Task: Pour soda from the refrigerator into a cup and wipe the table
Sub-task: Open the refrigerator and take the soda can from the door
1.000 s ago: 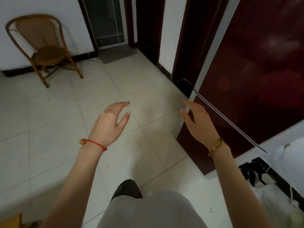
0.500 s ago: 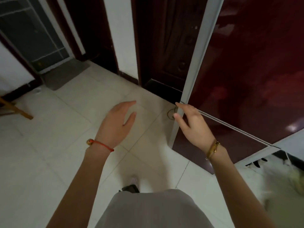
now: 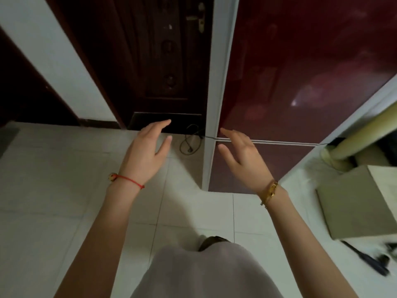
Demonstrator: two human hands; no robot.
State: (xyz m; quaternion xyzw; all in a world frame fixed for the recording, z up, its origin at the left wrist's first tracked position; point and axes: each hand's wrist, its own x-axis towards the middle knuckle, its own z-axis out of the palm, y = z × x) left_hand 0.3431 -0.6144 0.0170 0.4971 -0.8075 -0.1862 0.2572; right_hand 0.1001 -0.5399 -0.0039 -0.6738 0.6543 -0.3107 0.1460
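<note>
Both your hands, left hand (image 3: 146, 155) and right hand (image 3: 242, 158), hang open and empty before the shut refrigerator (image 3: 300, 82), soda unseen, so you risk fingers slipping at the door seam or tripping on the floor cord (image 3: 190, 143).

The glossy dark-red refrigerator (image 3: 300, 82) has a pale grey-white edge. The tiled floor (image 3: 53, 179) is off-white with thin grey grout lines. A thin red string bracelet (image 3: 129, 180) and a gold metal bangle (image 3: 271, 191) circle the wrists.
</note>
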